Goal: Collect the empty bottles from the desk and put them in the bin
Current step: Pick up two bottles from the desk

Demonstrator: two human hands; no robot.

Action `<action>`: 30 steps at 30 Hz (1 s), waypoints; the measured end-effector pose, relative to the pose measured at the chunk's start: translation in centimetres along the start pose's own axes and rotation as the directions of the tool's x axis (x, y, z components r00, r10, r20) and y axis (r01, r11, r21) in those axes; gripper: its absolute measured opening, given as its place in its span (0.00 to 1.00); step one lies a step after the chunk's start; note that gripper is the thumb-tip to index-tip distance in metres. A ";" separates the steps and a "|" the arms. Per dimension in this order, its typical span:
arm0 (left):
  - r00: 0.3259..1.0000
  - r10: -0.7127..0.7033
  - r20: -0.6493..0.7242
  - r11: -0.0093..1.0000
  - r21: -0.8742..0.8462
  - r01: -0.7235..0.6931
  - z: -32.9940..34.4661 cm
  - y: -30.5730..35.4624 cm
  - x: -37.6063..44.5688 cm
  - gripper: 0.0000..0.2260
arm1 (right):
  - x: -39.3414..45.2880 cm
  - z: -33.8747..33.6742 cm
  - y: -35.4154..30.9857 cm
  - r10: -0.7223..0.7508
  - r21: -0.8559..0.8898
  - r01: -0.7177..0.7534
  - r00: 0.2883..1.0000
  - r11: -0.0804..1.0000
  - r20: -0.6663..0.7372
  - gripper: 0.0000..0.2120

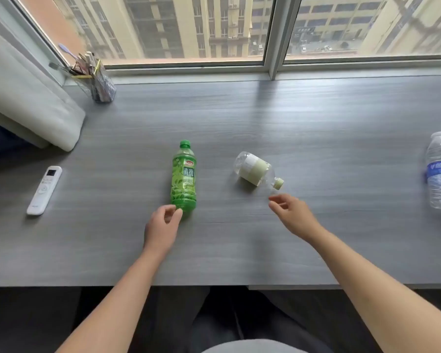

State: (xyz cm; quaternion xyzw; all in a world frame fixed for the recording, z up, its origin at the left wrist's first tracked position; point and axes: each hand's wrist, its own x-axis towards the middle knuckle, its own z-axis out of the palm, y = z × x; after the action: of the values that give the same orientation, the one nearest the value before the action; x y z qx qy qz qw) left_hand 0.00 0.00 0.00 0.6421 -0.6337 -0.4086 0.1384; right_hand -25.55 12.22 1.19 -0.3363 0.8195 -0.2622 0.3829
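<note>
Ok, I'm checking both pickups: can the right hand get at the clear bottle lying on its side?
Probably yes. The right hand hovers just short of the clear bottle's cap end, fingers loosely curled, with only bare desk between them.

One wide-angle head camera looks forward and down over a grey desk (265,118), close above it. The window (189,29) lies at twelve o'clock, the person's lap at six, forearms reaching in from below.
</note>
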 end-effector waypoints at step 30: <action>0.937 -0.234 0.259 0.899 -0.311 0.310 2.4 3.1 4.0 0.05 | 8.6 -0.1 -1.0 -0.014 -0.179 0.016 1.000 0.984 0.009 0.36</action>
State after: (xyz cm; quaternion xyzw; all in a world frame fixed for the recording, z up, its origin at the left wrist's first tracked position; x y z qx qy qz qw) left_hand -4.39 -3.33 -0.80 0.6423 -0.4664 -0.5960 0.1212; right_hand -29.43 5.20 -1.95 -0.3765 0.8357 -0.1890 0.3523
